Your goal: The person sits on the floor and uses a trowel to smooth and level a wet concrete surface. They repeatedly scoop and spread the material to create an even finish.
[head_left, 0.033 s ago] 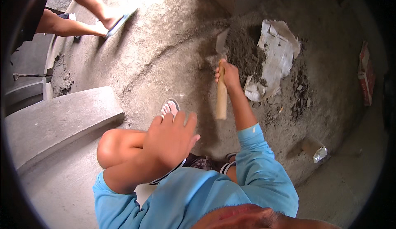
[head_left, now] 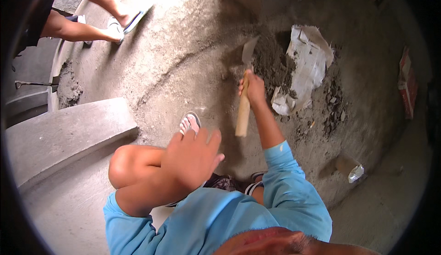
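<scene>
Right hand [head_left: 254,87] fingers clamped on trowel [head_left: 244,100], blade in grey mortar pile [head_left: 271,62] ahead. Torn white-grey bag [head_left: 303,67] right of fingers; red carton [head_left: 406,81] far right. Left hand [head_left: 193,156] fingers spread, resting on knee [head_left: 126,161].

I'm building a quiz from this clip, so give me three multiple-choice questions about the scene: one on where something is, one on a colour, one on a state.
1. Where does the torn pale paper sack lie?
A. right of the dark mortar heap
B. on the concrete step
C. under the person's knee

2. What colour are the person's sleeves?
A. red
B. light blue
C. black

3. What is the right hand doing?
A. resting open on the floor
B. closed around the wooden-handled trowel
C. holding a cup

Answers: 1 A, the sack lies against the heap's right side. 2 B, both sleeves are light blue. 3 B, its grip wraps the handle, while the left hand rests empty on the knee.
</scene>
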A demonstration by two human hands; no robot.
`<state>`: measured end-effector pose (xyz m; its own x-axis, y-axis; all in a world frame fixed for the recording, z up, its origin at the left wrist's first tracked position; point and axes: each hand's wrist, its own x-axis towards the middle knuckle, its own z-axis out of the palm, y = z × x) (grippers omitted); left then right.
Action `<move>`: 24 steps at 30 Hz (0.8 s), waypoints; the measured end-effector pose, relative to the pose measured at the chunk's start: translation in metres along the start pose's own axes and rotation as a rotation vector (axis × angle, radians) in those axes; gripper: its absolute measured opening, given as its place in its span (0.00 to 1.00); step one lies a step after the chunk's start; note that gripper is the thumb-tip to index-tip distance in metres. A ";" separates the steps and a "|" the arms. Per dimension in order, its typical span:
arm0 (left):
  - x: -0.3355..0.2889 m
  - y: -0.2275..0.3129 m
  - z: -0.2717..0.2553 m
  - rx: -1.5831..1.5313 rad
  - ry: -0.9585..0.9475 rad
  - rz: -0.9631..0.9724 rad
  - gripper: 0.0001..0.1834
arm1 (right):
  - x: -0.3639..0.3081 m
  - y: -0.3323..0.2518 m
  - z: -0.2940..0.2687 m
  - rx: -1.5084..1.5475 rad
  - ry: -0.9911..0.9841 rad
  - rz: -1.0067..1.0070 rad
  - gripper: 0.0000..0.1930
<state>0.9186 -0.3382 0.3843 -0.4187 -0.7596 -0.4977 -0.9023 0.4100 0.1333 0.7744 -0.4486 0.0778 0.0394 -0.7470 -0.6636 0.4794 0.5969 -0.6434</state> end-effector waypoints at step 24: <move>0.003 -0.003 0.003 0.000 -0.006 -0.020 0.24 | 0.010 0.035 0.046 0.004 -0.256 0.236 0.16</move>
<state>0.9203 -0.3398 0.3801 -0.4003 -0.7645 -0.5054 -0.9103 0.3951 0.1233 0.8319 -0.4486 0.0658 0.3678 -0.6377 -0.6768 0.4342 0.7613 -0.4815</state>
